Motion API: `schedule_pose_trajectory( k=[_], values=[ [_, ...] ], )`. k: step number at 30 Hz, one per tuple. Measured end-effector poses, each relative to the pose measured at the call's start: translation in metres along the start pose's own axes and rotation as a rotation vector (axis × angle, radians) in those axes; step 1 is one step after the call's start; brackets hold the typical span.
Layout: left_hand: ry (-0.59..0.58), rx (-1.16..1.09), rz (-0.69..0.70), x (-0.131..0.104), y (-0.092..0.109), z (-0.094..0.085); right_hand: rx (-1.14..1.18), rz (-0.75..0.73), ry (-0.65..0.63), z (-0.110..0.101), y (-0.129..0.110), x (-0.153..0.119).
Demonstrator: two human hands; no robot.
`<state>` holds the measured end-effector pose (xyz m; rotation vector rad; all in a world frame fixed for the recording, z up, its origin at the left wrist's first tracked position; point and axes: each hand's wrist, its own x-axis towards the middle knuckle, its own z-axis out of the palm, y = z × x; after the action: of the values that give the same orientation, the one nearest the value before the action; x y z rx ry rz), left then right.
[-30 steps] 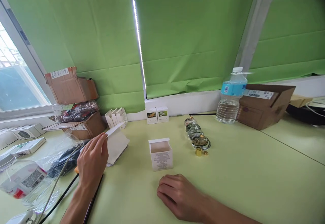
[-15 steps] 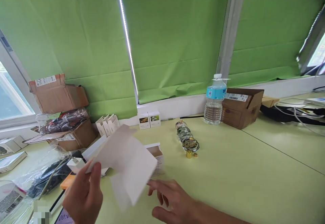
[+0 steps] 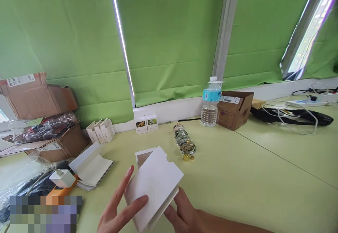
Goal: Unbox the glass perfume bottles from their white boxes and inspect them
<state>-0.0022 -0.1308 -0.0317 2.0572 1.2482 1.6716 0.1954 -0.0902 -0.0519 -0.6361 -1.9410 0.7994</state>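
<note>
A plain white paper box (image 3: 158, 180), partly flattened and notched at its top edge, is tilted between my two hands. The thumb of my left hand (image 3: 120, 204) presses on its front face, while the index finger stretches up beside the left edge. My right hand (image 3: 185, 212) grips the lower right edge, its thumb near the gap between the panels. Right behind it stands a small open white carton (image 3: 144, 155), mostly covered by the box. Farther back, several round glass ornaments (image 3: 185, 141) lie in a row, with a gold cap (image 3: 186, 157) in front.
To the left lie folded white sheets (image 3: 95, 167), a white charger (image 3: 62, 177) and stacked brown boxes (image 3: 39, 102). Small white boxes stand by the wall, including two printed ones (image 3: 146, 123). A water bottle (image 3: 210, 106) and brown carton (image 3: 235, 111) stand at the back right.
The loose white sheet in my left hand has gone onto the pile at left. Both hands have come together on the white paper box. The view has shifted right.
</note>
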Motion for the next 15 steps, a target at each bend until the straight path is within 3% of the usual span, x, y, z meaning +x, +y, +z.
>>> schedule_pose_trajectory(
  k=[3,7,11,15],
  values=[
    [-0.023,-0.093,-0.048,0.003,0.001,0.007,0.007,-0.038,-0.063,-0.004,-0.007,0.004],
    [0.026,-0.309,-0.236,0.010,0.005,0.017,-0.027,-0.101,-0.104,-0.002,-0.004,0.007],
    [-0.016,-0.431,-0.443,0.014,0.004,0.019,-0.054,-0.042,-0.056,0.001,0.005,0.005],
    [-0.044,-0.508,-0.548,0.019,-0.001,0.016,-0.090,-0.010,-0.056,-0.003,0.012,0.005]
  ],
)
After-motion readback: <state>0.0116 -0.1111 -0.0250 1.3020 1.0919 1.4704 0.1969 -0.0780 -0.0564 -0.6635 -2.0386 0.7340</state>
